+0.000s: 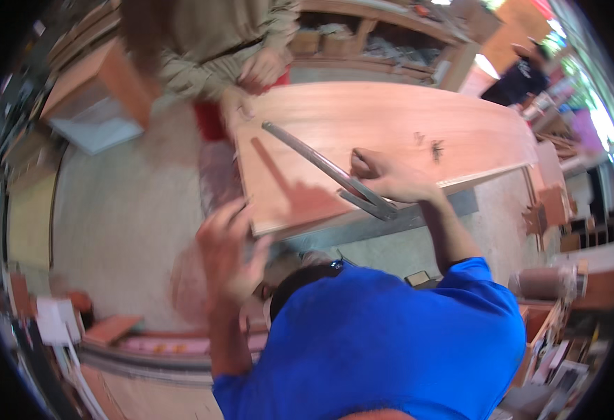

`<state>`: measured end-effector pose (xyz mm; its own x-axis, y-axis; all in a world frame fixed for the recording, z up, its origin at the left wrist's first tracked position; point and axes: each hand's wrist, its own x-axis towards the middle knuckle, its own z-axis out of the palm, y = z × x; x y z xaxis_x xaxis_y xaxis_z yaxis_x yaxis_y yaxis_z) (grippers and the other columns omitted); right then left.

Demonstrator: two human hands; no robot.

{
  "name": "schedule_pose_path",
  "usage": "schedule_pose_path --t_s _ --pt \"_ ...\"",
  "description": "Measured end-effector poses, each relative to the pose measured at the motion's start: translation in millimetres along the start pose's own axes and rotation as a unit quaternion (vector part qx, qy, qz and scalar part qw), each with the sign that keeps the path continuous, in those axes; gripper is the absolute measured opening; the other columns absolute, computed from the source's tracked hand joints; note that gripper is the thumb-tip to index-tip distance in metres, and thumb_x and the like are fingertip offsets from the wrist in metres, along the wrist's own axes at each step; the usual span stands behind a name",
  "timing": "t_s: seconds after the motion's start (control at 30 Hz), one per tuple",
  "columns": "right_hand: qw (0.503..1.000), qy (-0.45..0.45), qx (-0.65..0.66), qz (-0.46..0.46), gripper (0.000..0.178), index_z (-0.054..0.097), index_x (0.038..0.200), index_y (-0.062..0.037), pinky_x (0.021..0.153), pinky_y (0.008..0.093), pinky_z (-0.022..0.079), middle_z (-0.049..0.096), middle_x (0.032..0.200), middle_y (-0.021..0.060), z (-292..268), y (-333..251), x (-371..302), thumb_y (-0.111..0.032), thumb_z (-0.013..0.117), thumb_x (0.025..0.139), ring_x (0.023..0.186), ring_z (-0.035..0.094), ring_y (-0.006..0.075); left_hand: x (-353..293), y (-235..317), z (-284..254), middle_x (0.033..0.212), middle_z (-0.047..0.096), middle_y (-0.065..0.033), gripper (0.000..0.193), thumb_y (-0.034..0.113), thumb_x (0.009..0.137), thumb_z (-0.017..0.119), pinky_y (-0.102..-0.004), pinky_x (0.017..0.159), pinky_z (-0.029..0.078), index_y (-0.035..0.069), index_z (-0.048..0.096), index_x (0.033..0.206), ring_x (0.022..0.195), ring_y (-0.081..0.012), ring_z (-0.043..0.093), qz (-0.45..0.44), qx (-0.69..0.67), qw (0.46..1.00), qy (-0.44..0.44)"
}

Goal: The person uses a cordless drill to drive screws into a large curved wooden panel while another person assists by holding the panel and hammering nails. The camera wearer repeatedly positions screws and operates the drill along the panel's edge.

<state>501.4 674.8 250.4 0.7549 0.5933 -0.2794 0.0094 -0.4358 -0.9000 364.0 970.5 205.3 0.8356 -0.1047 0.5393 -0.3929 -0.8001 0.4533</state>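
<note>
A long, pale reddish wooden panel (391,112) lies in front of me, its far edge curving toward the right end. My right hand (391,176) is closed in a fist over the near side of the panel, shut on a grey metal bar (310,155). The bar slants toward the far left, has a short second prong near my wrist, and casts a shadow on the wood. Beside the panel's near left corner is my left hand (233,248), blurred, with fingers spread and nothing visible in it. Whether it touches the corner I cannot tell.
A co-worker in tan clothes (209,35) stands at the far left, one hand (237,108) at the panel's corner. Another person in dark clothing (520,77) is at the far right. An orange-brown wooden box (104,91) stands left; wooden shelving (363,31) spans the back.
</note>
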Motion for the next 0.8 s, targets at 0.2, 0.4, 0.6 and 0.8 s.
schedule_pose_path --t_s 0.2,0.4,0.6,0.8 --pt "0.955 -0.289 0.057 0.042 0.031 0.038 0.086 -0.0101 0.061 0.0244 0.038 0.049 0.078 -0.0020 111.3 -55.7 47.9 -0.014 0.068 0.094 0.073 0.042 0.0049 -59.6 -60.5 -14.9 0.102 0.068 -0.0091 0.044 0.028 0.088 0.075 -0.0404 0.079 0.050 0.005 0.059 0.123 0.093 -0.0272 0.065 -0.026 -0.218 0.940 -0.262" --pt "0.939 0.042 -0.306 -0.151 0.028 0.044 0.089 -0.0008 0.063 0.0342 0.049 0.066 0.073 0.0143 145.2 7.2 176.8 -0.021 0.057 0.104 0.067 0.066 0.0234 -213.6 -113.8 17.7 0.063 0.051 0.0014 0.043 0.048 0.103 0.051 -0.0300 0.048 0.042 0.006 0.056 0.097 0.052 -0.0126 0.051 -0.419 -0.539 0.730 -0.026" --pt "0.842 -0.067 -0.419 -0.334 0.025 0.053 0.088 -0.0016 0.076 0.0452 0.050 0.068 0.074 0.0101 138.4 78.8 241.1 -0.022 0.060 0.100 0.082 0.064 0.0315 -221.5 -130.3 46.3 0.057 0.033 0.0078 0.046 0.057 0.105 0.037 -0.0217 0.035 0.026 0.014 0.046 0.092 0.038 -0.0022 0.027 -0.550 -0.723 0.393 0.140" --pt "0.882 -0.080 -0.387 -0.258 0.023 0.055 0.084 -0.0035 0.071 0.0388 0.048 0.066 0.066 0.0082 148.9 76.8 240.6 -0.020 0.059 0.099 0.072 0.057 0.0280 -182.3 -61.1 80.0 0.060 0.043 0.0041 0.049 0.055 0.106 0.039 -0.0224 0.037 0.030 0.011 0.051 0.088 0.042 -0.0040 0.036 -0.588 -0.617 0.523 0.029"
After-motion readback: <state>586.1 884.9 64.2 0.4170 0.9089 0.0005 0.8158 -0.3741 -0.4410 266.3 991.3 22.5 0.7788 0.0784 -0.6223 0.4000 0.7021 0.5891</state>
